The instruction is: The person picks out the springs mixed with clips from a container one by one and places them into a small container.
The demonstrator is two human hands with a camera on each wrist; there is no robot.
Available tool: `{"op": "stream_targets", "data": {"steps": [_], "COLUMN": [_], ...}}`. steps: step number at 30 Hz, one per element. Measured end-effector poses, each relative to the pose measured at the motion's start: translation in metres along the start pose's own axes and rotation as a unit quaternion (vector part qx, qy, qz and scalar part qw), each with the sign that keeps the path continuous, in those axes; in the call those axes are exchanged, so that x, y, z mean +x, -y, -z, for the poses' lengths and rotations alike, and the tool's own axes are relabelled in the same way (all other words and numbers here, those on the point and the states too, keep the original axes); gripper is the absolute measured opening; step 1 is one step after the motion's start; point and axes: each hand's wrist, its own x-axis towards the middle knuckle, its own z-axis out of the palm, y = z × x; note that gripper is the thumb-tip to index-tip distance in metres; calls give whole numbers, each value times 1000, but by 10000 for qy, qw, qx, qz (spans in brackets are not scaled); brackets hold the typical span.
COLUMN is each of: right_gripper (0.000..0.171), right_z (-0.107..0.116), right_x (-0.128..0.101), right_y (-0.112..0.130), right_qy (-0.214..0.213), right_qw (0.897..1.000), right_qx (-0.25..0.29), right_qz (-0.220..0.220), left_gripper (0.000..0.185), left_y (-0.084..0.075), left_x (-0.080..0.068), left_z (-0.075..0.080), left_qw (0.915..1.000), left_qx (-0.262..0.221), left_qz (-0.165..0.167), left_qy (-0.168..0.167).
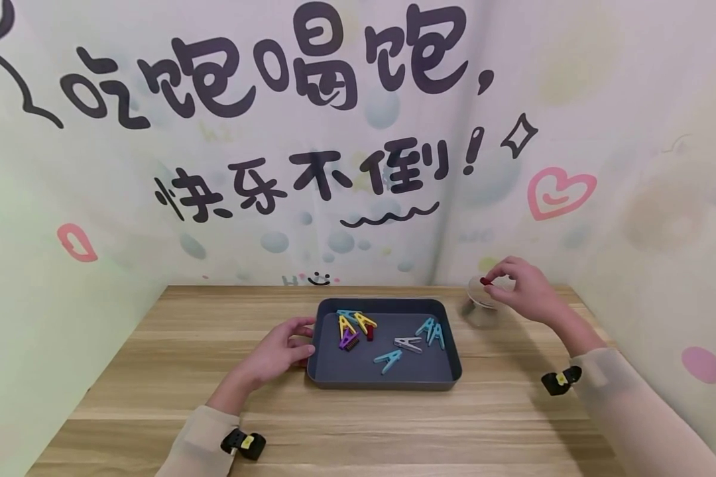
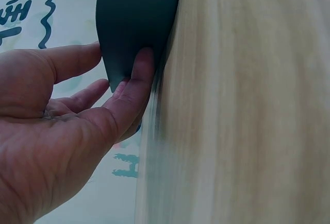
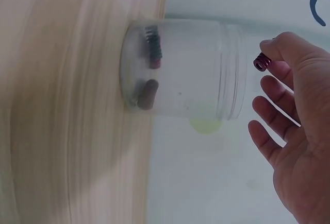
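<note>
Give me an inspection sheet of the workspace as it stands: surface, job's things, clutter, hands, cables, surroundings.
Surface: wooden table, light grain.
Job's things: dark tray holds coloured clips; clear jar stands right of the tray, one dark red clip already inside, a second dark piece below it too blurred to name.
Clutter: nothing seen.
Hands: left hand holds the tray's left edge, fingers against its wall; right hand pinches a red clip above the jar's mouth.
Cables: nothing seen; black wrist mounts on both sleeves.
Surroundings: printed backdrop with large dark characters, hearts and bubbles, on three sides.
</note>
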Motion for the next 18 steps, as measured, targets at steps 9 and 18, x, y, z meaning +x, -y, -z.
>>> {"op": "stream_targets", "data": {"steps": [9, 18], "right_gripper": [11, 51], "right_z": [-1, -2], "right_x": [-5, -9], "right_y": [-13, -14], "right_qy": [163, 244], "right_qw": [9997, 9990], "right_qx": [-108, -124], "right_qz": [-120, -367], "left_gripper": [58, 59], "left_y": [1, -1], "left_x": [0, -3], "left_z": [0, 0], "left_qw": [10000, 10000], "left_qx": [-21, -79], "left_qz": [27, -20], "left_qy": [-49, -2]}}
